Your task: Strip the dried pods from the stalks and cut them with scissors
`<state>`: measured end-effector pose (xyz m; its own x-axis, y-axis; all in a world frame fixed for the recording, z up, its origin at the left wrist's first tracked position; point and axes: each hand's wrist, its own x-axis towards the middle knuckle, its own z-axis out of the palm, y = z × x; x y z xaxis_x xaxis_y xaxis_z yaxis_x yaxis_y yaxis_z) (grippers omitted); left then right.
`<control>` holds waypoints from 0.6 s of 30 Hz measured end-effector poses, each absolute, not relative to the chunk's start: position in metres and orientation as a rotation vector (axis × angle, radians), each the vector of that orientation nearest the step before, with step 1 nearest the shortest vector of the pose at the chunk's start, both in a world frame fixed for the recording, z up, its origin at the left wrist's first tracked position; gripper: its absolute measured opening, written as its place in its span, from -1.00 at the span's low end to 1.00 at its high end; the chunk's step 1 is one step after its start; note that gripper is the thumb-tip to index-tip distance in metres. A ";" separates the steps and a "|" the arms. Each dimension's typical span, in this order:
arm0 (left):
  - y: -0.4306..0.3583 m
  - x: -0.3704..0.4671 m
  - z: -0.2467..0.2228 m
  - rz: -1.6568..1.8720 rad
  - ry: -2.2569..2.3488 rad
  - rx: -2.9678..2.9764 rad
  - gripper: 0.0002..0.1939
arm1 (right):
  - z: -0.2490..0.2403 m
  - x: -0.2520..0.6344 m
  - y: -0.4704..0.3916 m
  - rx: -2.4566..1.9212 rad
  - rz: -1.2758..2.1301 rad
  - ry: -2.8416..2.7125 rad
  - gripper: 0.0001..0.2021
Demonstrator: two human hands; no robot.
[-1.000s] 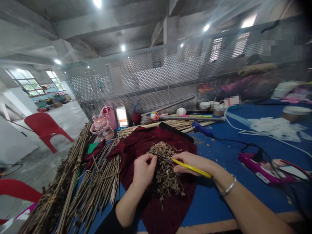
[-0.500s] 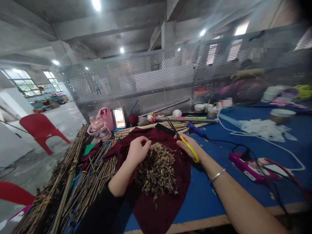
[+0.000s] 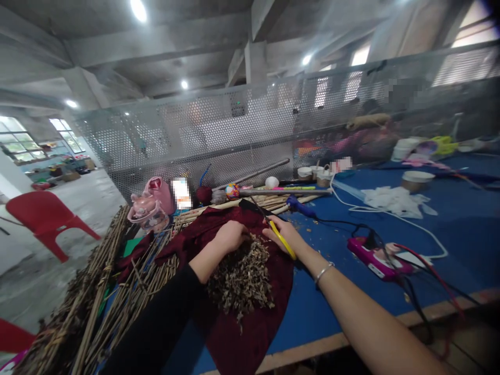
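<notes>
A heap of dried, crumpled plant pieces [image 3: 244,284] lies on a dark red cloth [image 3: 244,344] spread over the blue table. My left hand [image 3: 231,235] is closed at the heap's upper edge, fingers curled downward. Whatever its fingertips pinch, if anything, is hidden. On the far right side of the heap, my right hand [image 3: 292,235] grips scissors with yellow handles [image 3: 282,239]. Their dark blades point away toward the upper left, over the cloth's far edge. The thumb of this hand reaches toward the heap.
Bundled dry stalks [image 3: 88,297] cover the table's left side. Behind the cloth lie peeled sticks [image 3: 207,209], a pink container [image 3: 150,211] and a blue-handled tool [image 3: 300,207]. A purple power strip [image 3: 377,260] with cords lies at right, near white gloves [image 3: 396,200]. A perforated metal screen [image 3: 219,127] stands behind.
My left hand has moved down onto the heap's upper edge. The right hand still holds the scissors, now closer to the heap. The whole view has shifted slightly.
</notes>
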<state>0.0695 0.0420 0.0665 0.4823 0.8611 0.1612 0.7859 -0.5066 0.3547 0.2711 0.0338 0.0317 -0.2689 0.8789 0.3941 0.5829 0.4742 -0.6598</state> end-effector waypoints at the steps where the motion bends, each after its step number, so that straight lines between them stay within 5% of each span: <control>1: 0.034 0.061 0.069 0.538 1.423 2.486 -0.84 | 0.033 0.270 0.033 -1.204 0.510 -1.988 -0.55; 7: -0.022 0.023 0.052 1.039 1.623 2.179 -0.78 | 0.032 0.261 0.027 -1.175 0.531 -2.062 -0.58; 14: -0.033 0.016 0.022 1.205 1.751 2.026 -0.59 | 0.024 0.257 0.029 -1.180 0.496 -2.017 -0.60; 18: -0.036 0.007 0.019 1.014 1.814 1.956 -0.40 | 0.021 0.260 0.030 -1.169 0.483 -1.939 -0.61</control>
